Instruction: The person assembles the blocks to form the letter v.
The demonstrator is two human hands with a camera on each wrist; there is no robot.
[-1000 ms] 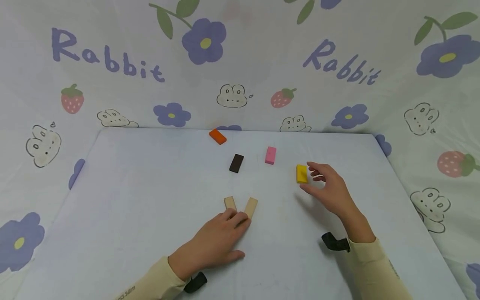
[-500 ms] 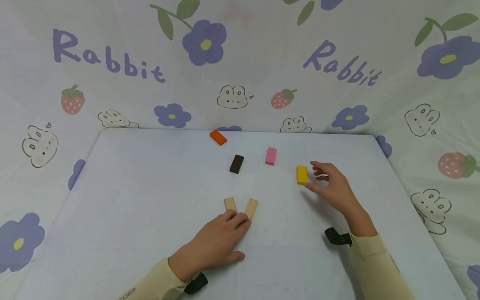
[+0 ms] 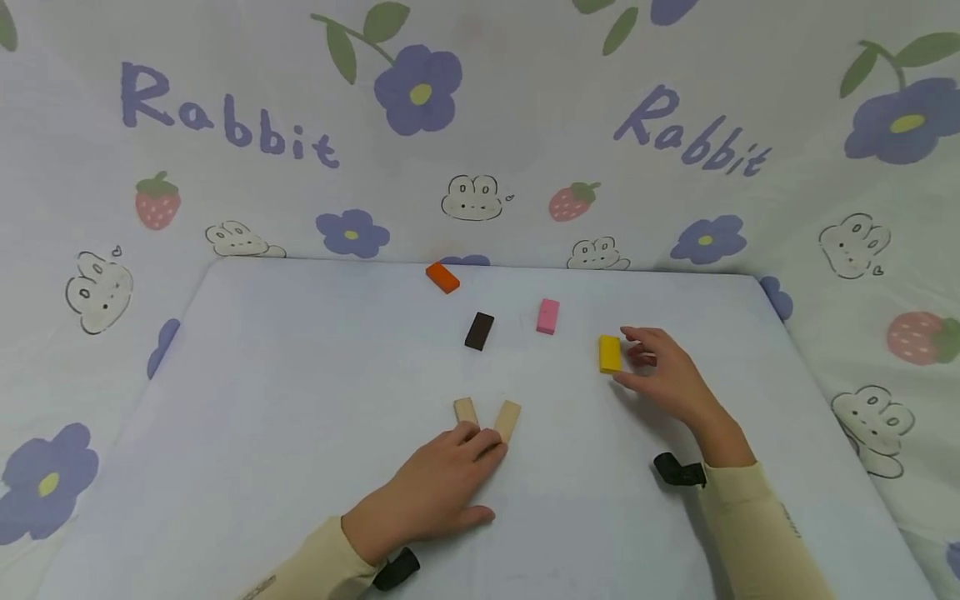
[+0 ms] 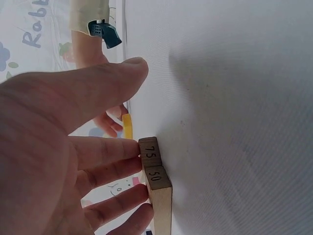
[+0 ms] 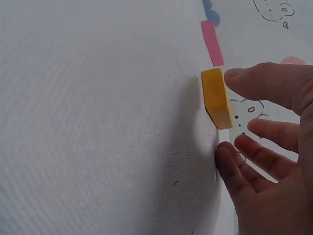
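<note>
My left hand (image 3: 435,487) lies over the near ends of two plain wooden blocks, a left one (image 3: 466,409) and a right one (image 3: 508,419), which spread apart like a V. In the left wrist view its fingertips touch them, with the thumb held away; their end faces read "75" (image 4: 150,152) and "50" (image 4: 155,175). Beside a yellow block (image 3: 610,354) is my right hand (image 3: 667,375), fingers spread and gripping nothing. From the right wrist, its thumb appears very close to the yellow block (image 5: 215,95); whether they touch I cannot tell.
Farther back on the white table (image 3: 300,375) lie a pink block (image 3: 548,317), a dark brown block (image 3: 479,331) and an orange block (image 3: 442,277), the last near the back edge. A printed white cloth (image 3: 525,100) hangs behind the table.
My right hand has drawn slightly to the right, its thumb shifting from in front of the yellow block to its near right corner. The left hand stays on the wooden blocks. The head view shifts a little.
</note>
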